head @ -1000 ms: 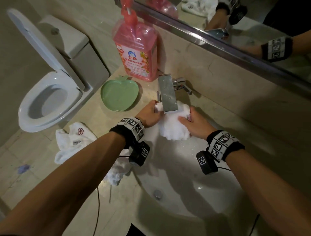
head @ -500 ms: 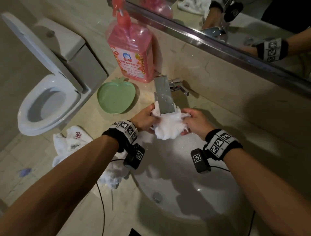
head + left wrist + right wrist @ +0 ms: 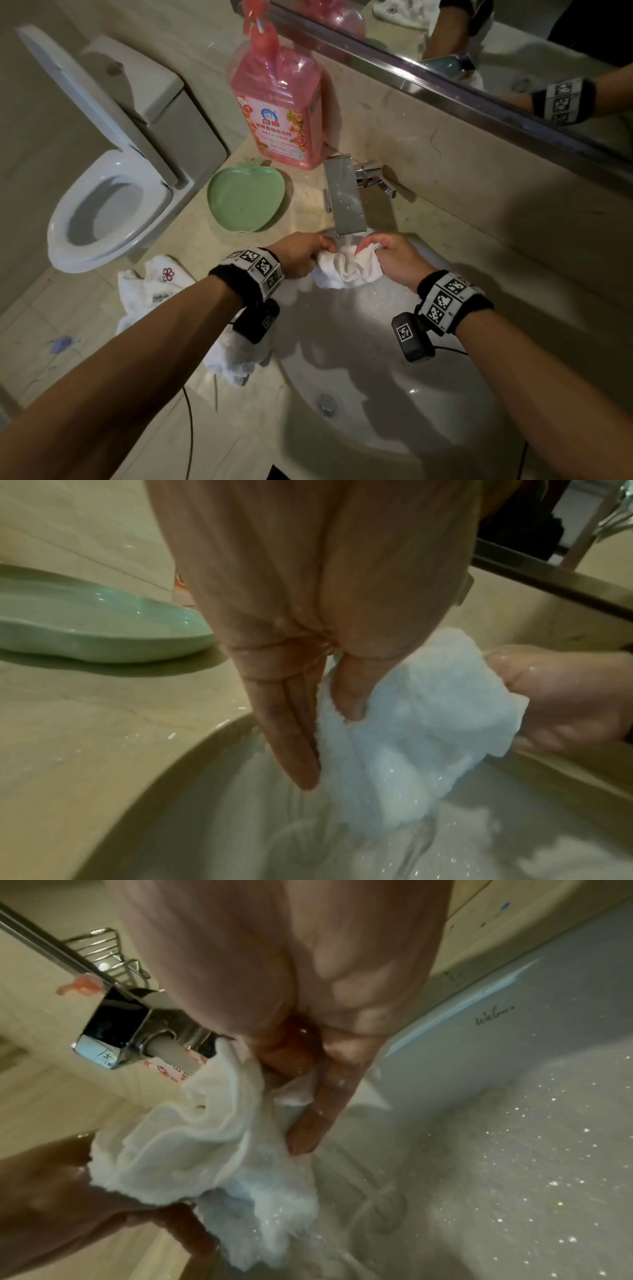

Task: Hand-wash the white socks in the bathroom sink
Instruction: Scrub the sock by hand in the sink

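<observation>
A wet white sock [image 3: 346, 269] [image 3: 407, 737] [image 3: 192, 1139] hangs bunched under the chrome faucet [image 3: 344, 197] over the white sink [image 3: 428, 411]. My left hand [image 3: 301, 255] [image 3: 308, 696] grips its left side, thumb pressed into the cloth. On the right side my right hand [image 3: 394, 255] [image 3: 308, 1091] pinches the sock, fingers curled round its edge. Water runs off the sock into the basin. Other white socks [image 3: 150, 287] lie on the counter left of the sink, one with a red flower mark.
A pink detergent bottle [image 3: 277, 106] stands behind the faucet at the left. A green apple-shaped dish [image 3: 246, 198] lies on the counter [image 3: 239, 411]. The toilet [image 3: 102, 205] is at far left, its lid up. A mirror [image 3: 513, 51] runs along the back wall.
The sock has been squeezed from a wide spread into a tighter bunch between both hands, which moved closer together under the faucet.
</observation>
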The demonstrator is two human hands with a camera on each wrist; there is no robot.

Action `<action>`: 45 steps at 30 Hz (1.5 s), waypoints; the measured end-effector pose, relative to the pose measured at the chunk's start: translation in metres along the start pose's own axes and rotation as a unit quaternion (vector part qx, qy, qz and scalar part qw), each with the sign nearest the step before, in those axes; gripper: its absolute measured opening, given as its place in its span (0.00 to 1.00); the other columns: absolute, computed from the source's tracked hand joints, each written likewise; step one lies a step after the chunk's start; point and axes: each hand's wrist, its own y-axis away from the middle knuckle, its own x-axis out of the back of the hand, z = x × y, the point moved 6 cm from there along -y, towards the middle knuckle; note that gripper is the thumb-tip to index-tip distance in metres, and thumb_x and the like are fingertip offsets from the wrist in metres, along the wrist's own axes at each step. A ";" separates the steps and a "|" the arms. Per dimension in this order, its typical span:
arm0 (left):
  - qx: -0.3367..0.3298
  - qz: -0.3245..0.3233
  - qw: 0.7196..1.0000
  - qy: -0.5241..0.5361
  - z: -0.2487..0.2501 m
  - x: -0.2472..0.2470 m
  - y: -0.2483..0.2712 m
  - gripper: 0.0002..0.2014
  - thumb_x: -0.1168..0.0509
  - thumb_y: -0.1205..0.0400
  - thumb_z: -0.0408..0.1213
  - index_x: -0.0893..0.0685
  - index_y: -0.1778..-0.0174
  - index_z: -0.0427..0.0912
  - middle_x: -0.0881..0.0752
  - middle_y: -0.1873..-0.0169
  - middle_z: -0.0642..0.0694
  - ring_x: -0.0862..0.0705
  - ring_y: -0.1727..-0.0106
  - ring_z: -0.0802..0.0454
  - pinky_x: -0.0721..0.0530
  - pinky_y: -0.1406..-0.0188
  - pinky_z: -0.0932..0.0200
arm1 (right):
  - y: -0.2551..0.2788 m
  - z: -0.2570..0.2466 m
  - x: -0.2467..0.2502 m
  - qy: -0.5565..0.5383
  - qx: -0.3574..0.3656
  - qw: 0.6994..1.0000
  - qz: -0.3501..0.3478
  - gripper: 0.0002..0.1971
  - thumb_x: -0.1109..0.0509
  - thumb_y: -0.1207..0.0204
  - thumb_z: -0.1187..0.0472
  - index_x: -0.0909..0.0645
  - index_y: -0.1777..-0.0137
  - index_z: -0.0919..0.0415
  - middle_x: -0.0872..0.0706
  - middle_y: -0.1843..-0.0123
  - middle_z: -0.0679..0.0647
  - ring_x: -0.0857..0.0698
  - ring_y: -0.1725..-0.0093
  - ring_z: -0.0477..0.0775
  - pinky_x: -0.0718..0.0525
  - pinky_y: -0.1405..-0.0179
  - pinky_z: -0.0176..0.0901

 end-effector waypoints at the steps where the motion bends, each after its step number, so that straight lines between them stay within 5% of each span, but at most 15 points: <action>1: 0.016 -0.015 0.999 0.039 -0.001 -0.002 -0.001 0.21 0.42 0.21 0.22 0.18 0.37 0.45 0.15 0.45 0.41 0.16 0.47 0.41 0.16 0.58 0.51 | 0.001 0.000 0.003 -0.026 -0.009 1.000 0.007 0.23 0.43 0.25 0.75 0.11 0.62 0.51 0.11 0.58 0.47 0.14 0.54 0.53 0.18 0.55 0.43; 6: 0.073 -0.045 0.975 0.205 0.003 -0.003 -0.003 0.16 0.48 0.12 0.35 0.24 0.30 0.38 0.19 0.34 0.38 0.16 0.38 0.36 0.11 0.49 0.34 | 0.011 -0.004 0.016 -0.049 -0.042 0.998 -0.006 0.09 0.30 0.20 0.51 0.09 0.55 0.50 0.10 0.46 0.50 0.13 0.47 0.54 0.15 0.47 0.50; 8: 0.064 -0.028 0.981 0.183 0.006 0.001 -0.008 0.13 0.45 0.11 0.34 0.22 0.34 0.36 0.19 0.36 0.37 0.17 0.40 0.35 0.11 0.51 0.34 | 0.011 -0.006 0.019 -0.007 -0.017 1.000 0.002 0.06 0.22 0.26 0.55 0.12 0.51 0.51 0.11 0.46 0.50 0.13 0.49 0.50 0.17 0.52 0.46; 12: 0.097 -0.003 0.989 0.107 0.004 0.007 -0.009 0.16 0.26 0.26 0.57 0.16 0.52 0.50 0.13 0.55 0.49 0.14 0.53 0.48 0.14 0.57 0.54 | 0.007 -0.012 0.016 0.000 0.028 0.999 0.018 0.16 0.25 0.31 0.70 0.13 0.53 0.46 0.14 0.51 0.37 0.18 0.59 0.29 0.22 0.59 0.32; 16: 0.118 0.033 0.992 0.002 -0.008 0.008 -0.003 0.34 0.17 0.33 0.46 0.26 0.36 0.43 0.19 0.50 0.47 0.19 0.51 0.46 0.23 0.55 0.58 | 0.001 -0.016 0.006 0.010 0.062 0.998 0.006 0.23 0.25 0.31 0.74 0.19 0.39 0.52 0.14 0.39 0.44 0.14 0.44 0.50 0.14 0.48 0.43; 19: 0.092 0.099 0.991 0.020 -0.009 0.015 0.004 0.28 0.24 0.25 0.40 0.33 0.35 0.41 0.19 0.58 0.43 0.20 0.59 0.42 0.27 0.63 0.56 | -0.006 -0.015 -0.004 0.038 0.067 0.997 -0.012 0.32 0.22 0.32 0.70 0.24 0.29 0.49 0.16 0.38 0.45 0.15 0.40 0.53 0.14 0.46 0.41; 24: 0.027 0.147 0.989 0.009 -0.009 0.024 0.015 0.26 0.28 0.28 0.32 0.33 0.37 0.42 0.16 0.57 0.38 0.17 0.58 0.37 0.28 0.64 0.55 | -0.019 -0.018 -0.013 0.159 0.072 0.984 -0.026 0.21 0.18 0.35 0.56 0.18 0.43 0.44 0.13 0.53 0.40 0.13 0.47 0.51 0.15 0.53 0.39; 28: 0.092 0.059 0.992 0.061 -0.017 0.017 0.014 0.37 0.20 0.35 0.49 0.29 0.33 0.45 0.16 0.46 0.47 0.15 0.51 0.45 0.16 0.50 0.52 | -0.017 -0.034 -0.023 0.073 0.114 0.991 -0.007 0.17 0.22 0.39 0.43 0.13 0.49 0.40 0.09 0.54 0.40 0.11 0.49 0.43 0.12 0.49 0.42; 31: 0.110 -0.007 0.987 0.115 -0.009 0.006 0.003 0.25 0.21 0.32 0.45 0.18 0.41 0.45 0.09 0.50 0.43 0.10 0.54 0.43 0.10 0.50 0.45 | -0.013 -0.036 -0.025 0.062 0.144 0.988 0.012 0.17 0.18 0.36 0.50 0.12 0.46 0.39 0.09 0.49 0.40 0.11 0.47 0.39 0.10 0.46 0.42; 34: 0.107 -0.010 0.993 0.040 0.003 -0.003 -0.008 0.31 0.26 0.25 0.40 0.26 0.25 0.44 0.13 0.41 0.43 0.13 0.46 0.43 0.16 0.46 0.57 | -0.012 -0.031 -0.019 0.188 0.152 0.970 0.035 0.27 0.20 0.34 0.66 0.16 0.33 0.55 0.13 0.39 0.56 0.13 0.40 0.57 0.13 0.38 0.55; 36: 0.075 0.029 0.997 -0.002 0.013 -0.005 -0.014 0.31 0.30 0.22 0.40 0.29 0.22 0.44 0.17 0.33 0.40 0.17 0.36 0.40 0.19 0.39 0.56 | -0.013 -0.021 -0.012 0.208 0.112 0.972 0.010 0.29 0.19 0.35 0.64 0.20 0.32 0.57 0.15 0.38 0.60 0.15 0.38 0.62 0.14 0.38 0.58; 39: 0.034 0.093 0.995 -0.003 0.025 -0.001 -0.018 0.22 0.33 0.20 0.35 0.21 0.29 0.39 0.15 0.36 0.35 0.17 0.36 0.36 0.18 0.42 0.54 | -0.010 0.000 -0.006 0.090 0.007 0.994 -0.053 0.44 0.15 0.38 0.62 0.36 0.25 0.55 0.20 0.31 0.55 0.16 0.37 0.60 0.11 0.43 0.61; 41: 0.009 0.118 0.992 0.033 0.032 0.002 -0.020 0.17 0.31 0.20 0.37 0.18 0.34 0.41 0.15 0.38 0.37 0.17 0.37 0.38 0.18 0.38 0.47 | -0.006 0.006 -0.006 -0.003 -0.029 0.997 -0.069 0.52 0.14 0.38 0.63 0.43 0.20 0.45 0.22 0.30 0.49 0.14 0.40 0.55 0.08 0.57 0.52; 43: -0.002 0.108 0.993 0.054 0.042 0.001 -0.021 0.11 0.31 0.20 0.48 0.16 0.45 0.51 0.13 0.45 0.43 0.15 0.44 0.42 0.16 0.42 0.45 | -0.008 0.004 -0.005 0.016 -0.004 0.998 -0.065 0.43 0.14 0.37 0.61 0.31 0.24 0.51 0.16 0.36 0.51 0.11 0.48 0.47 0.10 0.63 0.43; 45: 0.018 0.101 0.993 0.064 0.044 -0.001 -0.022 0.15 0.36 0.27 0.61 0.18 0.55 0.54 0.12 0.56 0.48 0.13 0.53 0.45 0.13 0.48 0.47 | -0.013 0.000 -0.006 0.105 0.024 0.993 -0.046 0.28 0.15 0.39 0.56 0.18 0.38 0.56 0.11 0.45 0.55 0.11 0.50 0.48 0.10 0.52 0.50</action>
